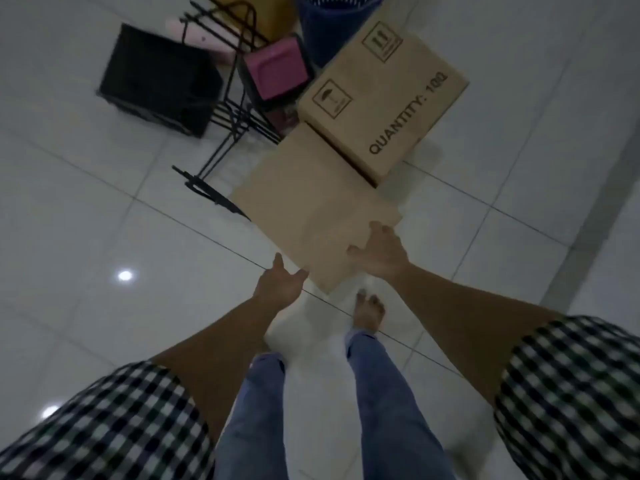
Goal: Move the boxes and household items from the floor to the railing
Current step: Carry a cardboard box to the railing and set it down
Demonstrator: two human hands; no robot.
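A plain brown cardboard box [304, 199] lies on the white tiled floor just ahead of my feet. My right hand [379, 252] rests on its near right corner, fingers spread over the edge. My left hand [280, 284] reaches toward the box's near left edge with fingers relaxed, close to it but holding nothing. Behind it stands a second cardboard box [384, 102] printed "QUANTITY: 100".
A black wire rack [225, 112] stands left of the boxes, with a black bag or box [159, 77] beyond it. A pink container [273, 69], a dark blue basket [332, 22] and a pale pink object [207, 39] sit behind. My bare foot [369, 313] is near the box.
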